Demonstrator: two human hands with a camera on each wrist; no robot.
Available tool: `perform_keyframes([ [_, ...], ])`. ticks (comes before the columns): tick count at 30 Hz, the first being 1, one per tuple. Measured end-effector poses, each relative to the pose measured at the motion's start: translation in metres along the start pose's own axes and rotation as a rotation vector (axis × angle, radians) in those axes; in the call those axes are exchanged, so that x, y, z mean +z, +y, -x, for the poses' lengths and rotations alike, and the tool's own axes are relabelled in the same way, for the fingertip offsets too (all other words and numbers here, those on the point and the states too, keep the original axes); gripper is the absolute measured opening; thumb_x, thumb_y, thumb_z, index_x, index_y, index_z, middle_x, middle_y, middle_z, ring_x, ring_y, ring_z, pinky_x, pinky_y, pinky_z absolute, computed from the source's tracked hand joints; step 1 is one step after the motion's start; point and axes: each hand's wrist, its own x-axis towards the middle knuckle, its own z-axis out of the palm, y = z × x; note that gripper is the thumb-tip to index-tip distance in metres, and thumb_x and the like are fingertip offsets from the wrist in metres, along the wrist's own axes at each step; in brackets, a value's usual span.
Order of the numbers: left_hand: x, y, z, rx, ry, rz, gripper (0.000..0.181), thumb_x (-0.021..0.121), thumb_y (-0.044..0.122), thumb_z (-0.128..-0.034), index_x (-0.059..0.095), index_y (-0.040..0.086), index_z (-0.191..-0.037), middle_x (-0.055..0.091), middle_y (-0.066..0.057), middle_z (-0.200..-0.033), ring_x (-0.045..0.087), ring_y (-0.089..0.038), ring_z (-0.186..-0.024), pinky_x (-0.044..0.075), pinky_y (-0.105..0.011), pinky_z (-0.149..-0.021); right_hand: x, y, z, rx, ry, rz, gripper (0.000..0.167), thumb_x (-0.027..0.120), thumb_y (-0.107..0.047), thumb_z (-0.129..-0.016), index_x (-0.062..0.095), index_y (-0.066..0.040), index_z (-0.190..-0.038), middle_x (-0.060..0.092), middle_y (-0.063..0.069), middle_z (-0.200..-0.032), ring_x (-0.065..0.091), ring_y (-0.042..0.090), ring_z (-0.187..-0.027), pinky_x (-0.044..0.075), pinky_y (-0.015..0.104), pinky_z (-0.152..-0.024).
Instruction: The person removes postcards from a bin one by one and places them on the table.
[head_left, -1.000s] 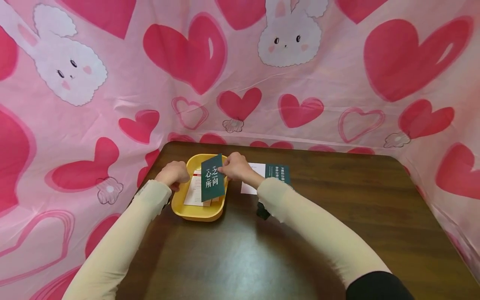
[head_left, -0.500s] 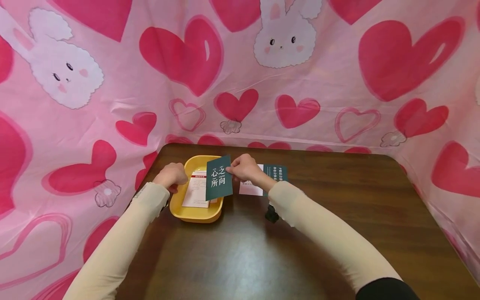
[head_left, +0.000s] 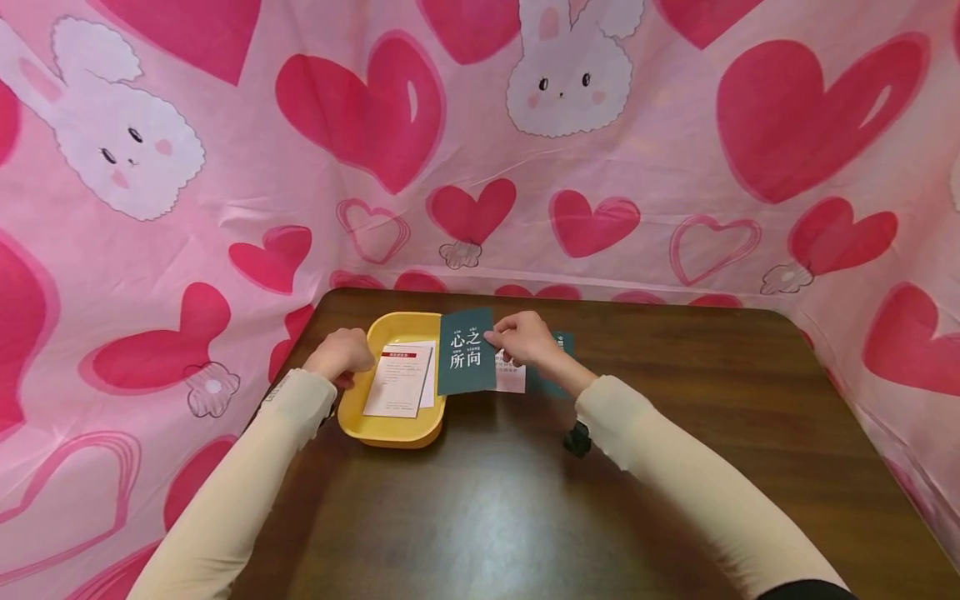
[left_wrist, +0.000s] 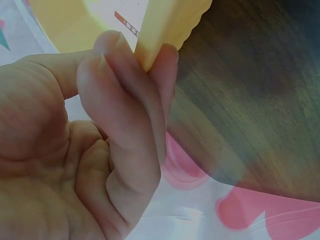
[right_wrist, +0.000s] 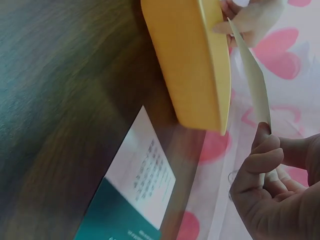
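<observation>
My right hand (head_left: 525,340) pinches a dark green card (head_left: 467,375) with white characters by its right edge. The card hangs just right of the yellow tray (head_left: 390,435); in the right wrist view the card (right_wrist: 255,82) appears nearly edge-on, above the table. With curled fingers my left hand (head_left: 341,357) grips the tray's left rim; the left wrist view shows the fingers (left_wrist: 135,100) against the tray's wall (left_wrist: 162,30). Inside the tray lies a white card (head_left: 397,383) with a red strip, over another pale sheet. My right hand partly hides a white-and-green card (right_wrist: 142,170) lying on the table.
The dark brown wooden table (head_left: 450,508) has its back edge along a pink heart-and-rabbit cloth (head_left: 480,142), which also hangs at the left and right sides. A small black object (head_left: 577,439) sits under my right wrist.
My right hand has moved right, carrying the green card from over the tray to beside it. More of the tray's contents now show. The left hand keeps its place on the rim.
</observation>
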Motion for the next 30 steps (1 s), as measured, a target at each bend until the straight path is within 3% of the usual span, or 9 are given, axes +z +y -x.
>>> perform_keyframes([
  [4,0.0,-0.001,-0.001,-0.002,0.0,-0.001,0.033,0.065,0.006,-0.0856,0.057,-0.008,-0.115,0.06,-0.022,-0.089,0.061,-0.026,-0.054,0.059,-0.033,-0.055,-0.011,0.007,0.003,0.003,0.035,-0.034,0.033,0.071,-0.022,-0.102,0.073,0.001,-0.125,0.073,0.013,-0.096,0.063,0.025,-0.073,0.058,0.038,-0.067],
  [12,0.0,-0.002,-0.002,0.006,-0.004,0.009,0.033,0.065,0.006,-0.0856,0.057,-0.008,-0.115,0.061,-0.021,-0.088,0.061,-0.025,-0.054,0.059,-0.032,-0.055,-0.032,0.027,0.012,0.026,0.079,-0.087,0.033,0.07,-0.019,-0.103,0.07,0.004,-0.127,0.07,0.016,-0.083,0.055,0.016,-0.059,0.049,0.026,-0.054],
  [21,0.002,-0.004,-0.003,-0.001,0.008,0.011,0.036,0.069,0.008,-0.0864,0.057,-0.006,-0.117,0.063,-0.022,-0.095,0.064,-0.026,-0.058,0.059,-0.031,-0.058,-0.053,0.053,0.019,0.028,0.109,-0.102,0.033,0.07,-0.017,-0.103,0.069,0.006,-0.126,0.069,0.016,-0.083,0.055,0.015,-0.058,0.049,0.027,-0.052],
  [26,0.001,0.0,0.0,0.015,0.007,-0.017,0.031,0.064,0.005,-0.0845,0.058,-0.008,-0.112,0.063,-0.022,-0.092,0.064,-0.025,-0.054,0.059,-0.032,-0.054,-0.064,0.067,0.022,0.048,0.13,-0.095,0.032,0.069,-0.019,-0.103,0.071,0.004,-0.126,0.066,0.014,-0.083,0.055,0.017,-0.06,0.047,0.027,-0.052],
  [30,0.002,0.0,-0.005,-0.005,-0.006,-0.026,0.032,0.063,0.004,-0.0836,0.058,-0.01,-0.112,0.064,-0.023,-0.091,0.066,-0.027,-0.055,0.06,-0.034,-0.056,-0.07,0.076,0.025,0.06,0.134,-0.098,0.034,0.069,-0.02,-0.104,0.071,0.004,-0.127,0.064,0.009,-0.08,0.056,0.022,-0.063,0.049,0.03,-0.054],
])
